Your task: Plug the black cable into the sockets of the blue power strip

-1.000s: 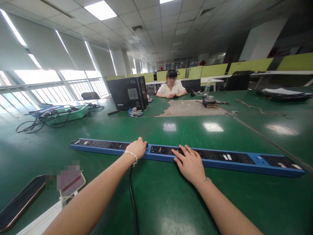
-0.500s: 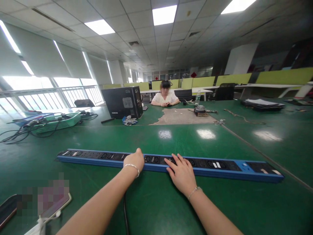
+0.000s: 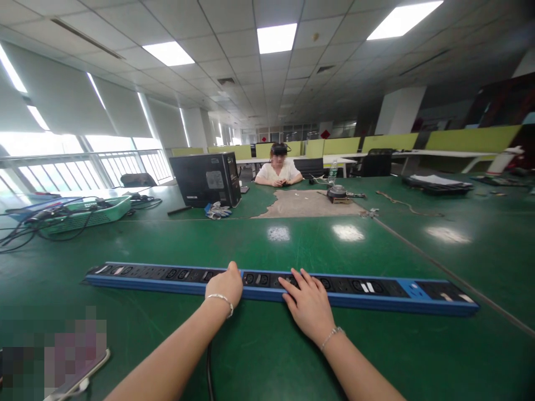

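A long blue power strip (image 3: 167,287) with black socket panels lies crosswise on the green table. My left hand (image 3: 224,287) is closed over the strip just left of its middle, and whatever its fingers hold is hidden. From beneath my left forearm a black cable (image 3: 210,370) runs toward me; its upper end is out of sight. My right hand (image 3: 309,303) rests open on the strip, a little to the right, its fingers spread across the sockets. White labels (image 3: 368,287) mark the strip right of that hand.
A black computer case (image 3: 204,179) stands at the back left, with gloves (image 3: 218,210) beside it. Farther left, a green basket (image 3: 92,214) holds tangled cables. A person (image 3: 278,170) sits across the table. A partly blurred phone (image 3: 79,365) lies at the lower left.
The view has shifted slightly, so the table and strip appear a little lower and farther left. Both hands keep the same places on the strip.
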